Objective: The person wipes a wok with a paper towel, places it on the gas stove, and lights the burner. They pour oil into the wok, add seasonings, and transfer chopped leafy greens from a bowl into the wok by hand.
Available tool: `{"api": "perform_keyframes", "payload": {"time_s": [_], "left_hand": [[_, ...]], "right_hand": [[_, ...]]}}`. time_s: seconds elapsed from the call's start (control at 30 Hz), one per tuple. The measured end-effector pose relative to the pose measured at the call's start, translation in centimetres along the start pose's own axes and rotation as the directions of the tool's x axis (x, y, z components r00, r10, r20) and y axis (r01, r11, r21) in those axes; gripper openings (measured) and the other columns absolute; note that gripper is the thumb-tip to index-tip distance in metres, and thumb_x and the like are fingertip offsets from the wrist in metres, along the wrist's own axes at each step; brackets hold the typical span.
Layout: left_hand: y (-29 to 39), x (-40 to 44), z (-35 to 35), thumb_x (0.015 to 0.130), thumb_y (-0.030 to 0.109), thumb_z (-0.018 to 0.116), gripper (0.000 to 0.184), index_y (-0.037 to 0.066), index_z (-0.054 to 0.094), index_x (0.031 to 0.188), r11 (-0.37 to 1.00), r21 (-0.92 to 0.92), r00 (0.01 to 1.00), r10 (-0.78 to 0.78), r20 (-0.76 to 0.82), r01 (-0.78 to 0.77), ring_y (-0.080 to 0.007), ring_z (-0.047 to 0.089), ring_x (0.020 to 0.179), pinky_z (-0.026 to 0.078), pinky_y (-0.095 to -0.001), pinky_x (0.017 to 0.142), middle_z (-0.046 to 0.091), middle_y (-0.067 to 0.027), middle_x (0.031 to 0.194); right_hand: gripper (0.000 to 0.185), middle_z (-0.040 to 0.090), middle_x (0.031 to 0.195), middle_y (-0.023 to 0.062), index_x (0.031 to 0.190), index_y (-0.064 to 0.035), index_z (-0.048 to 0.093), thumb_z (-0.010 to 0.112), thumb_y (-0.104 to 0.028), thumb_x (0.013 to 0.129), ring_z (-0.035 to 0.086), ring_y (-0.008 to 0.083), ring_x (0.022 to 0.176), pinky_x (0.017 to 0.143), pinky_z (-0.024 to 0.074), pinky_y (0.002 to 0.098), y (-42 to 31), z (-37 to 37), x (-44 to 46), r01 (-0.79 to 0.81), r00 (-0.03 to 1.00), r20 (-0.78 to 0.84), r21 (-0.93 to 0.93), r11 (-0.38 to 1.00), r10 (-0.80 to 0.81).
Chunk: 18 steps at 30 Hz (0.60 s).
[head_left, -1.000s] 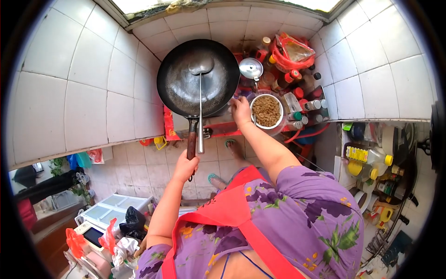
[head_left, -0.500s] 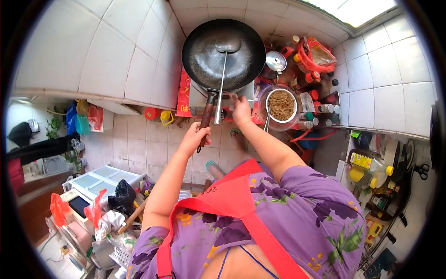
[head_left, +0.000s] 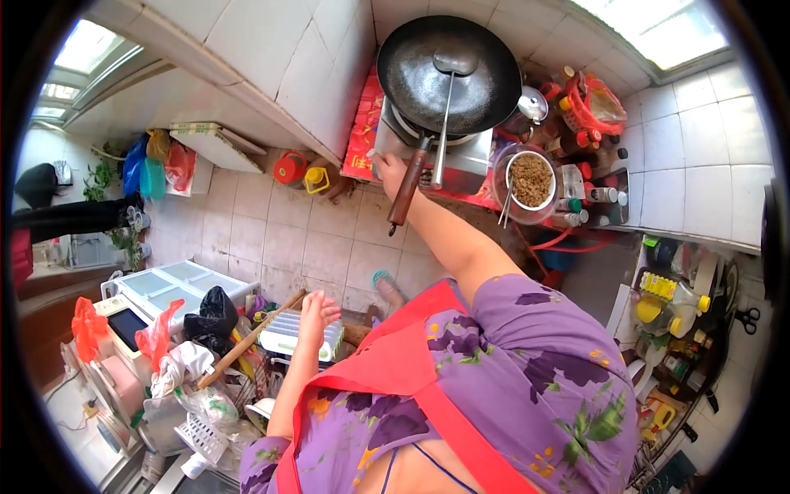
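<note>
At the front-left corner of the metal stove (head_left: 471,162), the right grip (head_left: 392,170) is partly hidden by the wooden handle (head_left: 409,188) of the round black wok (head_left: 418,86) set on top; I cannot tell whether it pinches anything. Beside open tiled floor (head_left: 317,235), the left grip (head_left: 314,317) spreads loosely.

Head-worn view: close above apron (head_left: 395,362), facing forward-down toward wok (head_left: 491,89).

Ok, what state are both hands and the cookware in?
Left hand: empty, fingers open.
Right hand: at the silver metal stove, grip unclear.
Black round metal wok: on the stove, no food visible.
Silver metal ladle: resting in the wok.
White round bowl: holding brown crumbly food.
</note>
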<state>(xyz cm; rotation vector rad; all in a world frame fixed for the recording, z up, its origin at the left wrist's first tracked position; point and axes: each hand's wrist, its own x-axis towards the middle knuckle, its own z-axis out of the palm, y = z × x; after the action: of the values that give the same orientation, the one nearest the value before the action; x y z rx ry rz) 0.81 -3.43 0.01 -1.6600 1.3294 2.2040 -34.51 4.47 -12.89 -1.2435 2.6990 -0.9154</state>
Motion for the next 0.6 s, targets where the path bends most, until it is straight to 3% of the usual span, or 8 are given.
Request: {"api": "perform_keyframes", "payload": {"time_s": [0.03,0.07,0.13,0.17,0.27,0.3,0.47,0.6], "left_hand": [[-0.9,-0.6,-1.1,0.092,0.036,0.054,0.042,0.008,0.040,0.119,0.999,-0.028,0.999,-0.026,-0.032,0.025,-0.0227,0.060,0.085,0.051,-0.0367,0.072,0.054,-0.0110,0.099],[-1.7,-1.2,-1.9,0.092,0.036,0.054,0.042,0.008,0.040,0.119,0.999,-0.030,0.999,-0.028,-0.037,0.027,-0.0227,0.060,0.085,0.051,-0.0367,0.072,0.054,-0.0110,0.099],[-2.7,-2.2,-3.0,0.091,0.036,0.054,0.041,0.008,0.041,0.118,0.996,-0.080,0.997,-0.054,-0.062,0.049,-0.0227,0.059,0.084,0.051,-0.0363,0.072,0.054,-0.0110,0.099],[-3.1,-2.6,-3.5,0.091,0.035,0.055,0.040,0.008,0.041,0.118,0.995,-0.091,0.996,-0.055,-0.075,0.048,-0.0227,0.059,0.084,0.051,-0.0358,0.073,0.054,-0.0112,0.099],[-3.6,-3.4,-4.2,0.091,0.034,0.054,0.039,0.009,0.041,0.118,0.993,-0.107,0.996,-0.051,-0.071,0.043,-0.0224,0.059,0.083,0.051,-0.0355,0.072,0.054,-0.0113,0.099],[-3.9,-3.3,-4.5,0.091,0.033,0.054,0.038,0.008,0.041,0.118,0.993,-0.106,0.996,-0.055,-0.072,0.047,-0.0221,0.059,0.084,0.051,-0.0357,0.072,0.054,-0.0113,0.099],[-5.0,-2.6,-4.7,0.091,0.032,0.056,0.039,0.008,0.041,0.118,0.991,-0.106,0.993,-0.094,-0.074,0.086,-0.0221,0.059,0.084,0.052,-0.0356,0.072,0.054,-0.0112,0.099],[-4.4,-2.4,-3.9,0.091,0.031,0.057,0.039,0.008,0.041,0.118,0.992,-0.094,0.994,-0.093,-0.063,0.087,-0.0223,0.059,0.084,0.052,-0.0355,0.073,0.054,-0.0113,0.099]], "right_hand": [[0.031,0.054,0.095,0.0133,0.108,-0.0038,0.058,0.049,-0.005,0.078,0.058,0.0298,0.090,0.081,0.0477,0.0399,-0.6,-0.4,0.0,0.080,0.995,-0.055,0.020,0.997,-0.078],[0.031,0.054,0.095,0.0133,0.108,-0.0038,0.058,0.049,-0.005,0.078,0.058,0.0298,0.090,0.081,0.0477,0.0399,-0.7,-0.4,0.0,0.081,0.995,-0.051,0.024,0.996,-0.080],[0.032,0.054,0.098,0.0127,0.107,-0.0044,0.059,0.051,-0.004,0.076,0.058,0.0298,0.091,0.082,0.0482,0.0391,-0.1,-0.4,0.4,0.222,0.974,0.051,-0.062,0.973,-0.219],[0.033,0.055,0.096,0.0110,0.108,-0.0051,0.058,0.050,-0.005,0.076,0.057,0.0275,0.092,0.079,0.0491,0.0339,0.3,-0.7,0.7,0.277,0.955,0.158,-0.150,0.949,-0.253],[0.033,0.055,0.097,0.0114,0.107,-0.0044,0.058,0.053,-0.006,0.075,0.057,0.0279,0.093,0.080,0.0485,0.0350,2.6,-1.7,0.1,0.393,0.891,0.342,-0.253,0.884,-0.298],[0.034,0.054,0.096,0.0117,0.107,-0.0054,0.059,0.055,-0.007,0.074,0.057,0.0282,0.092,0.081,0.0479,0.0368,3.1,-2.6,-0.3,0.411,0.899,0.251,-0.201,0.889,-0.359],[0.028,0.054,0.094,0.0093,0.101,-0.0057,0.060,0.055,-0.008,0.074,0.058,0.0272,0.086,0.078,0.0486,0.0361,2.2,-3.2,0.3,0.348,0.930,0.184,-0.172,0.922,-0.316],[0.014,0.053,0.088,0.0074,0.084,-0.0062,0.064,0.055,-0.009,0.074,0.059,0.0213,0.079,0.063,0.0520,0.0299,0.5,0.9,0.2,0.430,0.901,0.207,-0.314,0.847,-0.381]]}}
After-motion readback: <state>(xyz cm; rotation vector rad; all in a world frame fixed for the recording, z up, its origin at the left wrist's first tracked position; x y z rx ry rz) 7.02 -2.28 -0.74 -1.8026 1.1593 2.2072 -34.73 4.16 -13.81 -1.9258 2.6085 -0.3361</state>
